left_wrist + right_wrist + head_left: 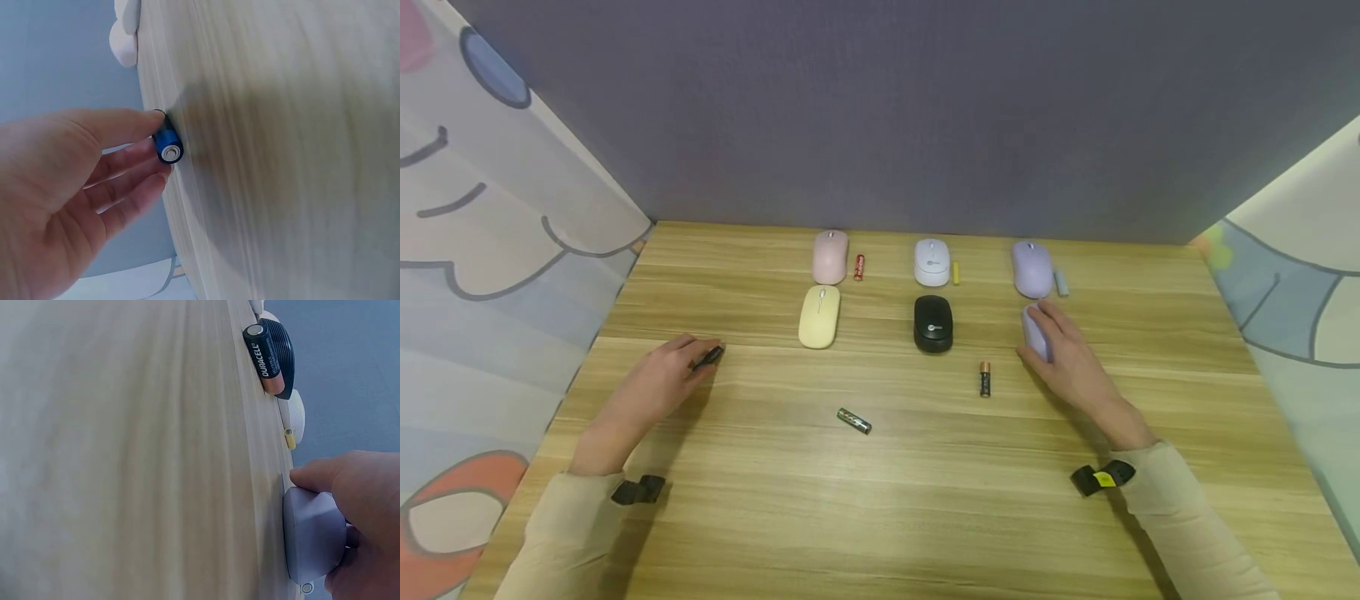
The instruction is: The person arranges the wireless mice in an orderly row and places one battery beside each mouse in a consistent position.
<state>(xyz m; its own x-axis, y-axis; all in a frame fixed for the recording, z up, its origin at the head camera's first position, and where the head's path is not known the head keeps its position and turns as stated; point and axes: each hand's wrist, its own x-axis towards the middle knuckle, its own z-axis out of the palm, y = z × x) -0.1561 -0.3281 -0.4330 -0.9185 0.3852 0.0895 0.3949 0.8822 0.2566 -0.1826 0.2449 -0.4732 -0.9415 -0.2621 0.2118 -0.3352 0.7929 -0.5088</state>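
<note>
Between thumb and fingers, my left hand (655,383) pinches a dark battery (708,357) at the left of the table; the left wrist view shows the battery's blue band (167,138) and metal terminal. My right hand (1075,367) grips a light purple computer mouse (1035,333), fingers over its top and thumb at its side. In the right wrist view this mouse (312,531) sits at the tabletop, partly hidden by the hand. A black and copper Duracell battery (985,379) lies left of the right hand. A green battery (854,421) lies on the table between the hands.
Along the back stand a pink mouse (831,257) beside a red battery (859,267), a white mouse (932,262) beside a yellow battery (957,273), and a purple mouse (1032,270) beside a grey-blue battery (1061,282). In front are a yellow mouse (819,317) and a black mouse (933,323).
</note>
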